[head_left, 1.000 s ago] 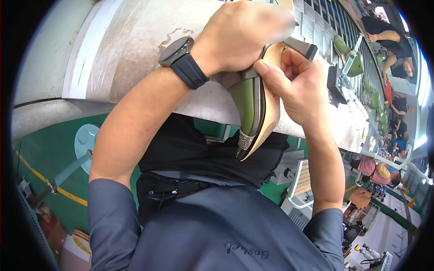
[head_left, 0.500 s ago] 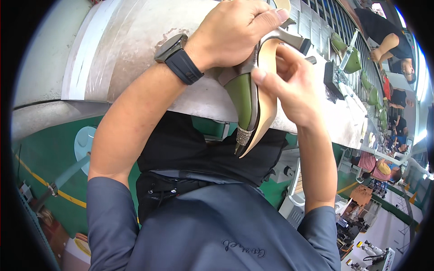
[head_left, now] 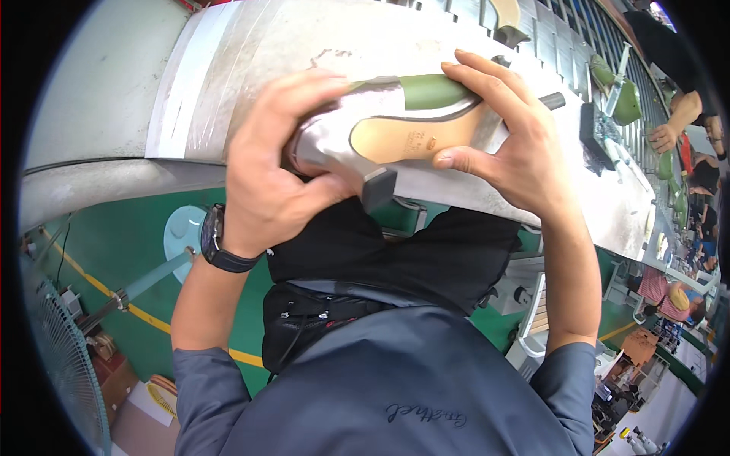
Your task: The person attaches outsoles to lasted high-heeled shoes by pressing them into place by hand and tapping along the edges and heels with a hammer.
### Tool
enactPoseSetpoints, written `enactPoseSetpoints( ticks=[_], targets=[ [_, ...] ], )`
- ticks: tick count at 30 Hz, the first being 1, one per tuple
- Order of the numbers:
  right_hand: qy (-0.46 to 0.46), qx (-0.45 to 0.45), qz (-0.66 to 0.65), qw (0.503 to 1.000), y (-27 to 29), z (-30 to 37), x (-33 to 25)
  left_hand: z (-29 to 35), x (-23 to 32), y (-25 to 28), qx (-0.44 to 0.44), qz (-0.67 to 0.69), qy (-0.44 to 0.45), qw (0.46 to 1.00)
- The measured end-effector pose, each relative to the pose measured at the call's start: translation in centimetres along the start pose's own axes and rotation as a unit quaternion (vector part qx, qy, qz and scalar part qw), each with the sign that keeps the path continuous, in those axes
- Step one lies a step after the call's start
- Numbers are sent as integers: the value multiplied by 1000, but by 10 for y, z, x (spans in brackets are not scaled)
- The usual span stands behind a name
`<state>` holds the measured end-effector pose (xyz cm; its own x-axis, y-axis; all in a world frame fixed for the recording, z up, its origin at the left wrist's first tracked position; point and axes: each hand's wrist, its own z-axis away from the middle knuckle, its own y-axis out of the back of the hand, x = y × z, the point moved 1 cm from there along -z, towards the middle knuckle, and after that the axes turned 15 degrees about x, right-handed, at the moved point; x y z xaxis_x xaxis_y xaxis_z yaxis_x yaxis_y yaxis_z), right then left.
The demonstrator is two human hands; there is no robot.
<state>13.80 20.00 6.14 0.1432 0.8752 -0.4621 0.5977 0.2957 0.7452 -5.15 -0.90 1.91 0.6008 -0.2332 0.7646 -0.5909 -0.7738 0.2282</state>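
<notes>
Both my hands hold one high-heeled shoe (head_left: 437, 93) sideways over the pale worktable (head_left: 205, 129). Its upper is green and metallic grey, the sole is tan, and a dark tip caps the heel, which points toward me. My left hand (head_left: 270, 167) is wrapped round the grey heel end, thumb below and fingers over the top. At the toe end, my right hand (head_left: 521, 140) grips with its thumb on the sole and its fingers over the upper. That hand covers the toe.
Part of another shoe (head_left: 511, 34) shows at the table's far side. A dark box (head_left: 597, 137) stands to the right, near green shoes (head_left: 626, 102) on a slatted conveyor. A co-worker's hand (head_left: 664, 138) is beyond. At lower left are a fan (head_left: 65, 353) and a pale blue disc (head_left: 185, 232).
The shoe has turned from toe-toward-me to lying crosswise, with its sole facing me. My left hand has moved down and left to the heel end; my right hand now holds the toe end.
</notes>
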Motion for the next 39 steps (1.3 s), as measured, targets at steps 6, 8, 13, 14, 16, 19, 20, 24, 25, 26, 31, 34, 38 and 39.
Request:
enactPoseSetpoints(
  ticks=[6,8,13,14,16,19,20,24,25,26,31,34,38,39],
  targets=[
    [86,27,29,996,-11,4,2,2,10,-1,-91,-90,-40,991],
    [77,26,27,996,-10,5,1,4,7,-3,-93,-92,-45,990],
    [69,31,41,996,-7,5,-3,16,3,-13,-80,-91,-69,990],
    [81,46,94,991,-6,4,-2,24,1,-20,-56,-113,-85,988],
    [90,59,146,983,-5,6,3,26,2,-25,-34,-133,-98,986],
    [95,78,37,992,-6,10,12,13,7,-19,-142,-96,-7,985],
    [90,75,35,993,-4,10,10,3,12,-14,-174,-75,14,982],
    [79,74,35,993,-7,8,6,-5,9,-23,-146,2,135,980],
    [73,70,31,994,-7,9,6,-7,9,-26,-141,-2,160,977],
    [67,67,27,995,-7,9,7,-10,9,-28,-135,-5,183,974],
    [58,60,24,996,-7,11,8,-14,11,-34,-121,11,218,968],
    [38,18,44,998,0,7,-2,-18,22,-42,-116,6,289,950],
    [97,80,11,992,-1,10,-1,-21,26,-48,-114,-42,273,954],
    [97,81,10,992,-1,9,1,-23,26,-49,-123,-61,256,957]
  ],
)
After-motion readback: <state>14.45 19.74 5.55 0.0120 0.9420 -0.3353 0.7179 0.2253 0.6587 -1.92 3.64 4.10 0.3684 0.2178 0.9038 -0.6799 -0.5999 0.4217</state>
